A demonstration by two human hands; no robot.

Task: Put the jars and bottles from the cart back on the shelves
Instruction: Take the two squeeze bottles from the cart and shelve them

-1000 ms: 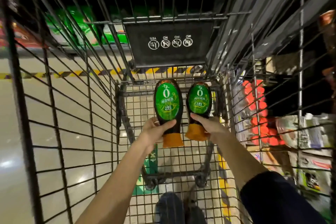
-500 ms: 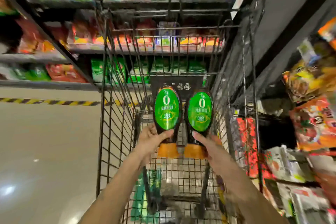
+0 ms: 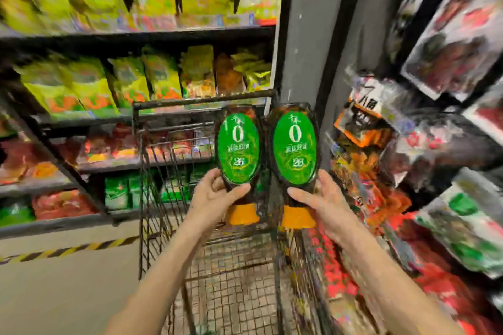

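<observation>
So there are two dark sauce bottles, both held up over the shopping cart (image 3: 202,102), side by side and nearly touching. The left bottle (image 3: 239,152) and right bottle (image 3: 294,147) each have a big green oval label with a white "0" on it, and both are upside down, with the orange caps (image 3: 243,214) pointing down at the cart's basket. The person's left hand (image 3: 215,197) wraps the narrow neck end of the left bottle, thumb across the front just under the label. The right hand (image 3: 322,200) grips the right bottle the same way.

Past the cart's far end there are store shelves (image 3: 136,35) packed with yellow-green snack bags (image 3: 89,87), plus red and green packs lower down, all pretty blurry. Right of the cart there's a rack of hanging packets (image 3: 449,57), with a grey pillar (image 3: 302,35) rising just behind the cart's far right corner. Left of the cart, a yellow-black striped tape (image 3: 68,250) runs along the floor.
</observation>
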